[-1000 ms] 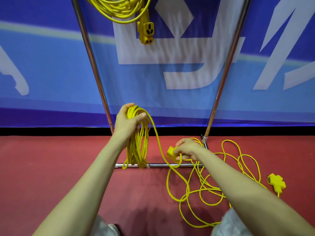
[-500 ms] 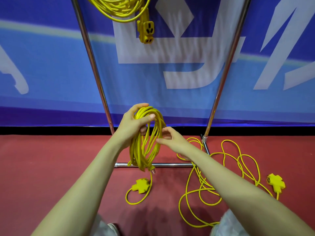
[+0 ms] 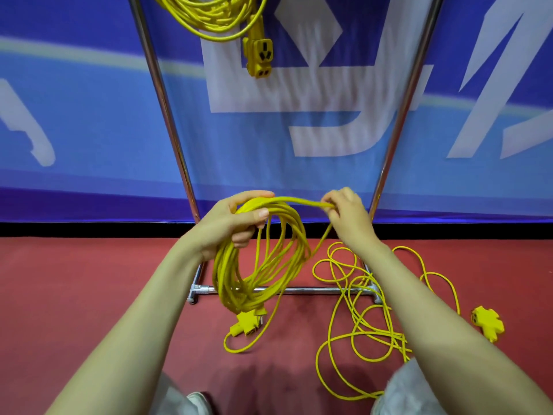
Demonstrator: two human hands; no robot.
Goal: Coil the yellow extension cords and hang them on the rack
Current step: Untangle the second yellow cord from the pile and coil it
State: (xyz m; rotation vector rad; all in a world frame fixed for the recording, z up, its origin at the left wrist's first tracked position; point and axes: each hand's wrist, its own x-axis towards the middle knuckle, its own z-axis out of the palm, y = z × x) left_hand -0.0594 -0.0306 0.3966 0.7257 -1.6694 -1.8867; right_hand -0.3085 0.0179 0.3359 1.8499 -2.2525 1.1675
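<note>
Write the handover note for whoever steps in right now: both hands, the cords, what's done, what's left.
Left hand: grips the top of the coil, which hangs in front of the rack.
Right hand: pinches the coil's tail beside the left hand; the tail drops to its socket end, low by the floor.
Done: one hung coil hangs high between the rack's posts; this cord is nearly coiled.
Left: probably wrap the tail, hang this coil, then coil and hang the loose cord lying on the floor to the right.
</note>
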